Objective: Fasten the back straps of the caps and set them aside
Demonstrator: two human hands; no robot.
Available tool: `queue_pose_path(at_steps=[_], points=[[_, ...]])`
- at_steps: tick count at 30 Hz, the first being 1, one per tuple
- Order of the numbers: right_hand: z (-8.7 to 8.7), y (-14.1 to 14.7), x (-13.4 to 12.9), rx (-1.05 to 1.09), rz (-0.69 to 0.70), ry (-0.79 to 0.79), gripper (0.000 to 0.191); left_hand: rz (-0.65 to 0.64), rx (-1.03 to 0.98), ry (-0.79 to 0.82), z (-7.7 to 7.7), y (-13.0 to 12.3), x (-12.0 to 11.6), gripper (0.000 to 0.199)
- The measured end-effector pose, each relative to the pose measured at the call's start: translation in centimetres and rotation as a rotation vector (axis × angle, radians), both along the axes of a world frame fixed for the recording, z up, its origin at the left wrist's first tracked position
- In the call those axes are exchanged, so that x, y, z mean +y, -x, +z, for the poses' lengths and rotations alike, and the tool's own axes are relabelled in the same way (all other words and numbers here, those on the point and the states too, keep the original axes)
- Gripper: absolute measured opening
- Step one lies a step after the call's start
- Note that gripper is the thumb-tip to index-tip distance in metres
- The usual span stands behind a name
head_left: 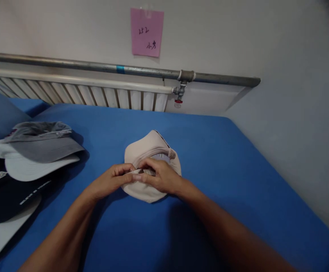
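A beige cap point(144, 146) lies on the blue-covered surface point(210, 158) in the middle of the view, its inner side partly showing. Both hands pinch its near edge, thumbs almost touching each other. My left hand point(115, 179) grips the edge from the left, fingertips tucked over the rim. From the right, my right hand point(160, 175) is closed on the same edge, its fingers reaching into the opening. The fingers cover part of the cap's band and inside.
On the left lie stacked caps: a grey cap point(51, 147), a white cap point(25, 166) and a black cap point(8, 200). At the back run a radiator point(96, 96) and a metal pipe point(82, 66) with a red-handled valve point(178, 101). A pink note point(147, 32) hangs above.
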State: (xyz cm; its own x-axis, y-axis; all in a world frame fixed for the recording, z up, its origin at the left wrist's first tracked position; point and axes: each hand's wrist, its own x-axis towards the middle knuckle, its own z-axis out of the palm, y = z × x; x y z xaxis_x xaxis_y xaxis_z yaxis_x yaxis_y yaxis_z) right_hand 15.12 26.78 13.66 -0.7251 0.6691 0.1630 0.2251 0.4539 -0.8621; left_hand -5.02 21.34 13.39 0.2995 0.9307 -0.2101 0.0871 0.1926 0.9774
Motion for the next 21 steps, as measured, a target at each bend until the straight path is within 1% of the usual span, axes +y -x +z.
queue_pose_path(at_steps=[4, 9, 17, 21], points=[[0.01, -0.12, 0.21, -0.079, 0.070, 0.082, 0.026, -0.024, 0.036, -0.016, -0.06, 0.12, -0.08, 0.030], [-0.10, -0.24, 0.13, -0.134, 0.102, 0.057, 0.033, -0.058, 0.056, -0.020, -0.22, 0.51, -0.09, 0.024], [-0.18, -0.14, -0.01, -0.121, 0.103, 0.098, 0.033, -0.077, 0.070, -0.024, 0.26, 0.37, -0.18, 0.017], [-0.24, -0.09, 0.02, -0.073, 0.131, 0.166, 0.033, -0.091, 0.069, -0.020, 0.13, 0.35, -0.22, 0.019]])
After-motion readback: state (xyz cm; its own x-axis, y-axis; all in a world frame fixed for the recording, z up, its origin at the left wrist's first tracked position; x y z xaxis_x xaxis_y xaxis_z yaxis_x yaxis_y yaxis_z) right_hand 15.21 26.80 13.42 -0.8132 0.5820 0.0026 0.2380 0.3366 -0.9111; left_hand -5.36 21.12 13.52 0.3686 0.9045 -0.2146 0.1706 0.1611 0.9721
